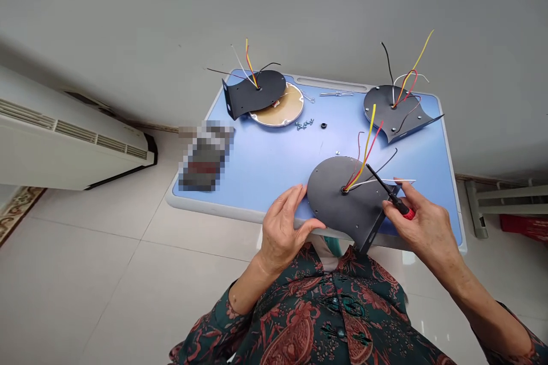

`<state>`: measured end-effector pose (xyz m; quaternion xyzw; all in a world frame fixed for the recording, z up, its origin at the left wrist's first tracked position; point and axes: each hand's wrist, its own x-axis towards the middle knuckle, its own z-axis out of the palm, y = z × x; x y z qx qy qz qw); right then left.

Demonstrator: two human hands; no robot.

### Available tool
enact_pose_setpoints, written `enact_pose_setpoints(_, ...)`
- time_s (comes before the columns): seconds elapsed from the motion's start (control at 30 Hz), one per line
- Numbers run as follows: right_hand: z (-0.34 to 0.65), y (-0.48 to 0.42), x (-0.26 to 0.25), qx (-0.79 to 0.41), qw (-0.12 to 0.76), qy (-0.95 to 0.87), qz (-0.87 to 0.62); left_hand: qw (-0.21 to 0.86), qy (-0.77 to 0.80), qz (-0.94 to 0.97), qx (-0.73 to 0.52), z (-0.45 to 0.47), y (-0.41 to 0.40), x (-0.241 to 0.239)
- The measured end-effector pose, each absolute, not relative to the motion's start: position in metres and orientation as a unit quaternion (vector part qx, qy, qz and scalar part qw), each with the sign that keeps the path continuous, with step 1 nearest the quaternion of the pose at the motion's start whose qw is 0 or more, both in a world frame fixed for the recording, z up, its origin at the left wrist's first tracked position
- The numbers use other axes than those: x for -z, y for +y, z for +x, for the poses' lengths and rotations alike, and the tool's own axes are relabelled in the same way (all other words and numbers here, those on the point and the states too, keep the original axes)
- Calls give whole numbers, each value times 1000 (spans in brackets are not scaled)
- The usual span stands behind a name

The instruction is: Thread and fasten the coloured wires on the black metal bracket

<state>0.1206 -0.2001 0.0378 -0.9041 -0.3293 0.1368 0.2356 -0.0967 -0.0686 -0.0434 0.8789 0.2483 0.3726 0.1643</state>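
Right hand (428,231) gripping a screwdriver (399,203), left hand (282,232) holding the near plate (327,191), I seem mid-positioning; steadiness is likely needed next.

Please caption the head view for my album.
At a blue table, left hand touches a wired plate, right hand grips a screwdriver.

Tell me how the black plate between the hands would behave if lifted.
The black plate would probably stay stiff, given its crisply bent flange. Its wires would likely sway, rising loose from one hole. It might feel light for its width, looking thin.
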Motion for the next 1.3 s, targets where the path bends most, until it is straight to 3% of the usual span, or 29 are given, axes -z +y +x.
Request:
enact_pose_setpoints(0.47, 148, -180, -44, -166, 206, -384, -885, 227, 152, 917, -292, -96, -29, 36)
enact_pose_setpoints(0.87, 134, -190, -40, -252, 263, -334, -869, 314, 72, 930, -176, -92, 16, 27)
enact_pose_setpoints(1.3, 123, -206, -32, -315, 374, -262, -832, 312, 61, 938, -139, -94, 18, 16)
